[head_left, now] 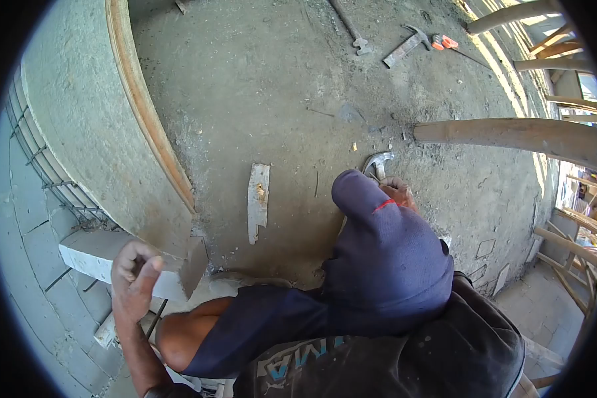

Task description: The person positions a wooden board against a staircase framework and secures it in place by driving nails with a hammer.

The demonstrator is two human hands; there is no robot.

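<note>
My left hand (136,278) is raised at the lower left, over the end of a light block (93,255). Its fingers curl toward the thumb; anything between them is too small to make out. Right of centre, my right hand (399,192) is partly hidden behind my knee and closed around a claw hammer (378,162). The hammer's metal head shows just above the hand, near the floor. Between my hands, a narrow, broken strip of board (259,202) lies on the concrete floor (278,119).
A sledgehammer (353,33), another hammer (408,46) and an orange-handled tool (446,42) lie at the top right. A round post (504,132) stands at right. A concrete column with wooden edging (139,99) and steel mesh (43,156) are at left.
</note>
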